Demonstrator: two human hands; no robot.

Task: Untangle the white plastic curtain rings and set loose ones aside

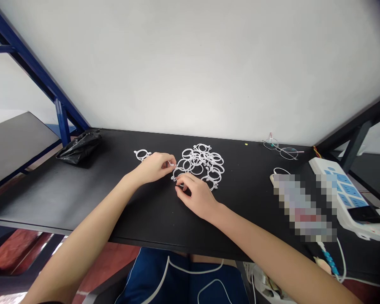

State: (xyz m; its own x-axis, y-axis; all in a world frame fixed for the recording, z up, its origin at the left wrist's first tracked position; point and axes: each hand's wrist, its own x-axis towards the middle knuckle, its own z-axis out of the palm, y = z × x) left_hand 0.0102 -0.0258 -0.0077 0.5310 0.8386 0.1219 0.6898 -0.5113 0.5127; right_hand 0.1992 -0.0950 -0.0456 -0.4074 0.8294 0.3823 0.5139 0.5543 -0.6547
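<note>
At the far left of the black table (82,198) lies a crumpled black bag (79,147). Next comes one loose ring (142,154) of white plastic, lying flat just beyond the left hand (155,168). That hand is closed narrow, thumb and forefinger pinching a little tab on a ring (179,174) that sits between the two hands at the near-left edge of the heap of rings (204,162). The right hand (196,196) rests just in front of the heap, its fingertips (181,187) drawn together on the near side of the same ring; whether it truly grips or only steadies it, I cannot tell.

These rings look thin and very light, a bit springy, and likely to snap if bent hard. They also seem prone to tangle, so the rim or the small tab is the sensible place to hold one.

Further right lie a pair of glasses (283,148) by the wall and a white power strip (345,190).
</note>
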